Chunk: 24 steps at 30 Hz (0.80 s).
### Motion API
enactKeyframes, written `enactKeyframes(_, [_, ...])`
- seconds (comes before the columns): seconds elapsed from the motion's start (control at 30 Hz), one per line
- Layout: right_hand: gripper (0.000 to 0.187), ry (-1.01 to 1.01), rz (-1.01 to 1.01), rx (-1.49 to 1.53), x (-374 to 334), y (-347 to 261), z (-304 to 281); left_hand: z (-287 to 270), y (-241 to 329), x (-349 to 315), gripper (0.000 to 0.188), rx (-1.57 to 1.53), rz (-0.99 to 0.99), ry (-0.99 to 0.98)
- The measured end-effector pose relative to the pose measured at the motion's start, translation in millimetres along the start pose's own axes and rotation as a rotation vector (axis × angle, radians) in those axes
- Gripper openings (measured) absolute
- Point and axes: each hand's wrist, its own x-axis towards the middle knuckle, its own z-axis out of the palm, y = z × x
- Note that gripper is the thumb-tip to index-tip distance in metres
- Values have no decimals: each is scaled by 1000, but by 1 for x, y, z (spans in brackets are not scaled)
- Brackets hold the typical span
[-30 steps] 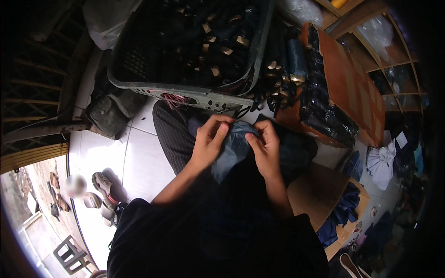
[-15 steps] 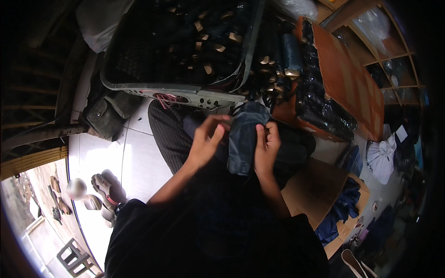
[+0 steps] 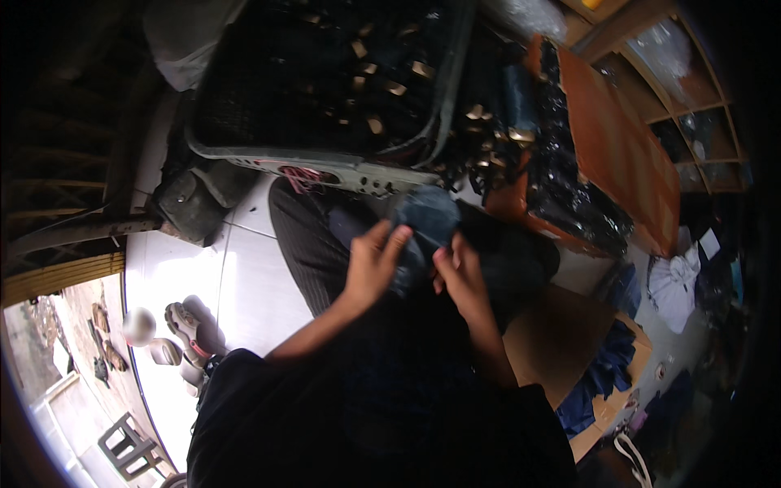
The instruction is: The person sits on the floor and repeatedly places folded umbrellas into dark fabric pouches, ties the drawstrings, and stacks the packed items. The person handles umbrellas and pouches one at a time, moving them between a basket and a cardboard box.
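Note:
Above my lap is a dark blue-grey bundle of thin, slightly shiny fabric [image 3: 429, 218], roughly tube-shaped with a rounded far end. My left hand [image 3: 373, 268] grips its left side, the thumb pressed against the fingertips. On the other side, my right hand [image 3: 466, 281] pinches the near right edge between thumb and fingers. The near end fades into my dark clothing, and what is inside the fabric is hidden. Just beyond my knees stands a large dark plastic basket [image 3: 317, 163] of dark bundles with light brown ends.
More such bundles [image 3: 480, 134] lie between the basket and an orange carton [image 3: 622, 138] wrapped partly in black plastic. At my right, an open cardboard box [image 3: 557, 333] holds blue fabric [image 3: 606, 366]. A dark bag [image 3: 189, 203] and sandals [image 3: 185, 329] are on the tiled floor at left.
My left hand has closed onto the fabric from beside it. The bundle has tilted and creased, its near end less visible. My right hand has slid down toward its near edge.

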Motion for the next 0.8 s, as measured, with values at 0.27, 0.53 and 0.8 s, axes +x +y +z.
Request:
enactKeyframes(0.27, [15,310,-18,365,-3,-1,-43,-45,39,8,12,393,509,-71])
enactKeyframes(0.53, [31,160,224,139,11,27,-31,-170,110,218,27,1251,801,-248])
enactKeyframes(0.8, [16,81,236,141,1,32,-17,-184,-13,297,43,1899,1028,-931])
